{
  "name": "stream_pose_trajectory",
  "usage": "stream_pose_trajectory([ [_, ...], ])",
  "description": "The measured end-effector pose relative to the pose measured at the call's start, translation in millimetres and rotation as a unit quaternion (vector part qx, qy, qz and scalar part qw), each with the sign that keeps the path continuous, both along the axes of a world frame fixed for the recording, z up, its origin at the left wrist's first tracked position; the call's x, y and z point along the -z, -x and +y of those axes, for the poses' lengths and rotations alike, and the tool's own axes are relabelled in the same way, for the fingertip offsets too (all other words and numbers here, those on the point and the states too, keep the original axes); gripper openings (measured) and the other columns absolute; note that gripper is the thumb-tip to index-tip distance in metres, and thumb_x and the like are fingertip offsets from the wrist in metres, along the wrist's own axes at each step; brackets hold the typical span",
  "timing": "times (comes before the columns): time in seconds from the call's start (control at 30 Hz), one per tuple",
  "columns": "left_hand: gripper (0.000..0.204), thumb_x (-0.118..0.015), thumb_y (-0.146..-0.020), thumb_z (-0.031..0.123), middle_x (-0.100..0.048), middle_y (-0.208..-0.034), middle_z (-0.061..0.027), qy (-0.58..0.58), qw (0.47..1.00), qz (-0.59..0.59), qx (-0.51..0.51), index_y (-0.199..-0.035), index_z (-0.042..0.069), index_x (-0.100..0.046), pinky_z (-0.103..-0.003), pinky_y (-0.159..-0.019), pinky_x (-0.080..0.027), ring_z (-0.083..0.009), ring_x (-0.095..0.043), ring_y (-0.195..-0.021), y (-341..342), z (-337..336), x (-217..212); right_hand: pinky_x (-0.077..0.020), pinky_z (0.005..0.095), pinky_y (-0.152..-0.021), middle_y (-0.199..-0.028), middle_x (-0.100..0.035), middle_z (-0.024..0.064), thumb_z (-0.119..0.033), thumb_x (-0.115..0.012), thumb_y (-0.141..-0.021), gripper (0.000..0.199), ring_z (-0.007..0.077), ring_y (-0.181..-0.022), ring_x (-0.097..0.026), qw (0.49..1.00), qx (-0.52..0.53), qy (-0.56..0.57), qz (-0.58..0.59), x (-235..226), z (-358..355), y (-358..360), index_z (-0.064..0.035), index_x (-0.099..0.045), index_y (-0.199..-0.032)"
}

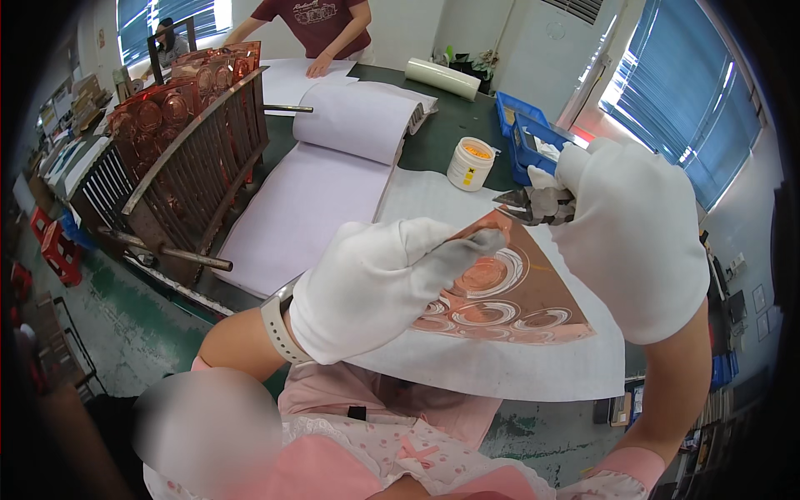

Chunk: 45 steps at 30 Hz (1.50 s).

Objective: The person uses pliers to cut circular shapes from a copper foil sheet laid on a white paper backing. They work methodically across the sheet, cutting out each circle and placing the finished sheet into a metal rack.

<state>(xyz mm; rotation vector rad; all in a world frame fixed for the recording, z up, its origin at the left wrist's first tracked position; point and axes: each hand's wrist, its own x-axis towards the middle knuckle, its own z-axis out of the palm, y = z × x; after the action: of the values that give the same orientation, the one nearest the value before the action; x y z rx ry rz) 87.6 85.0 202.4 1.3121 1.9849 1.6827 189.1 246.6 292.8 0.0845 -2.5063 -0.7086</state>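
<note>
A thin copper-coloured sheet [546, 283] with raised ring shapes is tilted up over white paper in front of me. My left hand [367, 283], in a white glove, pinches its upper corner between thumb and fingers. My right hand [637, 233], gloved too, is closed round a pair of cutting pliers [537, 204]. The pliers' jaws are parted and point left, right beside the pinched corner. Whether they touch the sheet I cannot tell. The pliers' handles are hidden inside my right glove.
A slatted metal rack [200, 167] holding several copper sheets [158, 117] stands at left. Behind the hands are a pad of white paper [312, 200], a white tub [471, 164], blue trays [533, 137] and a clear roll [442, 77]. A person in a dark red shirt [321, 29] works across the table.
</note>
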Motion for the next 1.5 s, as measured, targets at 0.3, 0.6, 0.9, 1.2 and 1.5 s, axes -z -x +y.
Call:
stream_pose_trajectory([
  [0.3,0.019,-0.056,-0.09,0.009,-0.069,-0.09,-0.0055,-0.05,0.998,0.006,0.022,-0.105,0.002,-0.067,-0.022,-0.074,-0.048,-0.0079,-0.061,-0.078,0,0,3,-0.0452,0.0358,-0.055,-0.064,-0.055,0.0129,-0.004,-0.067,-0.059,0.013,0.0275,-0.061,-0.056,0.999,-0.05,0.011,0.02,1,1,-1,-0.0033,-0.059,-0.069],
  [0.6,0.019,-0.056,-0.09,0.009,-0.069,-0.089,-0.0058,-0.038,0.999,0.008,0.011,-0.105,0.002,-0.067,-0.022,-0.073,-0.048,-0.0078,-0.061,-0.077,0,-1,3,-0.0462,0.0358,-0.056,-0.065,-0.056,0.0125,-0.005,-0.068,-0.058,0.014,0.0276,-0.062,-0.057,0.997,-0.07,-0.006,0.014,3,6,-2,-0.0033,-0.059,-0.068],
  [0.9,0.018,-0.057,-0.09,0.007,-0.069,-0.089,-0.0058,-0.058,0.998,0.027,0.023,-0.104,0.001,-0.067,-0.022,-0.074,-0.048,-0.0076,-0.061,-0.079,2,2,7,-0.0459,0.0362,-0.055,-0.064,-0.055,0.0127,-0.006,-0.068,-0.058,0.012,0.0275,-0.061,-0.057,0.998,-0.068,0.001,0.014,3,7,-2,-0.0031,-0.059,-0.065],
  [1.2,0.018,-0.055,-0.091,0.008,-0.07,-0.091,-0.0054,-0.021,0.993,0.112,0.023,-0.104,0.003,-0.067,-0.023,-0.074,-0.051,-0.0082,-0.063,-0.08,5,4,2,-0.0449,0.0345,-0.052,-0.057,-0.055,0.0105,-0.012,-0.07,-0.064,0.015,0.0273,-0.055,-0.055,0.996,-0.069,-0.013,0.046,11,22,11,-0.0044,-0.057,-0.061],
  [1.5,0.019,-0.058,-0.09,0.011,-0.069,-0.097,-0.0062,-0.112,0.989,0.092,0.025,-0.104,0.0,-0.066,-0.022,-0.079,-0.05,-0.0097,-0.063,-0.086,10,25,14,-0.0449,0.0347,-0.051,-0.059,-0.057,0.0083,-0.013,-0.065,-0.073,0.011,0.0261,-0.054,-0.057,0.994,-0.076,-0.06,0.048,6,39,18,-0.0073,-0.06,-0.066],
])
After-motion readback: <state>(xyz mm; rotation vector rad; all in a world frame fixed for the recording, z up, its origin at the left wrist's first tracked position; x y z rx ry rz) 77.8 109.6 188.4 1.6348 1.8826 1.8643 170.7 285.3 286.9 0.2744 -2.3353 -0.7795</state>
